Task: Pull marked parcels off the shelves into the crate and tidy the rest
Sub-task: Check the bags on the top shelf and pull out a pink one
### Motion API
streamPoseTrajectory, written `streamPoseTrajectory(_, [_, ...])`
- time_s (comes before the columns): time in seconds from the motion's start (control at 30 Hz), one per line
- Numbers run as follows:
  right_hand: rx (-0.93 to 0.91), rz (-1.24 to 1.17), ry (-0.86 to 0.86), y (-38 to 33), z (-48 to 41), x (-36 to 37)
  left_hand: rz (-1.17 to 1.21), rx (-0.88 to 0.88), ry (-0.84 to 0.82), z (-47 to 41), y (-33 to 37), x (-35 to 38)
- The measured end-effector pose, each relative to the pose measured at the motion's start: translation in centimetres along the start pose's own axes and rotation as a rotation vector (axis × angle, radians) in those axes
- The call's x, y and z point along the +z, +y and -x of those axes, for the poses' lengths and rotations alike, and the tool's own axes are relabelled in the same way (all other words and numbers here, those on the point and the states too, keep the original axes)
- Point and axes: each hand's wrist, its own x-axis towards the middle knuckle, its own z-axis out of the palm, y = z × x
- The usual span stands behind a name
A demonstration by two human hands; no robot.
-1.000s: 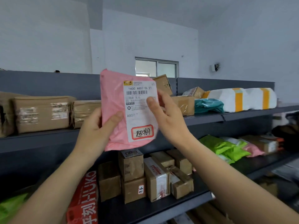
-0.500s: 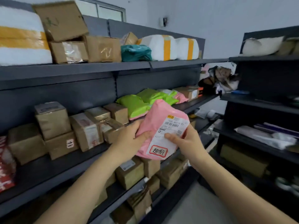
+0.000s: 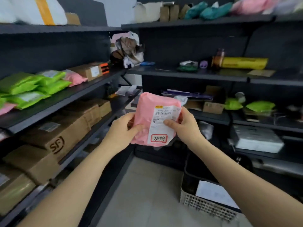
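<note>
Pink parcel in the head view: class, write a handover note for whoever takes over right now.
Left hand and right hand both grip the pink parcel in the air; its label bears a red-boxed mark. The crate stands on the floor, lower right, one white item inside.
Done: parcel off the shelves.
Left: put it in the crate, check the rest, tidy.

A dark left shelf unit (image 3: 49, 51) stands beside me, a facing shelf unit (image 3: 180, 46) ahead, over a pale floor (image 3: 147, 194), with a white wall (image 3: 119, 10) behind.
</note>
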Motion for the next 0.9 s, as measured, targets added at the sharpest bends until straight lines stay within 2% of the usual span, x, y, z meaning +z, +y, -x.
streamPoseTrajectory(0.23, [0.076, 0.076, 0.215, 4.7, -1.7, -12.3, 0.137, 0.089, -0.189, -6.6, 5.2, 12.0])
streamPoseTrajectory(0.4, [0.201, 0.165, 0.369, 10.0, -4.3, -18.6, 0.194, 0.133, -0.336, -12.0, 5.4, 20.5])
streamPoseTrajectory(0.5, [0.325, 0.237, 0.450, 14.8, -6.7, -22.0, 0.186, 0.096, -0.427, -15.8, 3.0, 26.1])
streamPoseTrajectory(0.7, [0.723, 0.329, 0.615, 28.6, -12.7, -27.1, 0.041, -0.048, -0.645, -24.1, -4.7, 37.3])
streamPoseTrajectory(0.8, [0.903, 0.404, 0.597, 35.3, -14.5, -28.0, -0.032, -0.120, -0.762, -26.9, -8.4, 41.8])
streamPoseTrajectory(0.9, [1.028, 0.439, 0.568, 41.6, -15.9, -28.3, -0.089, -0.175, -0.807, -28.9, -11.9, 46.3])
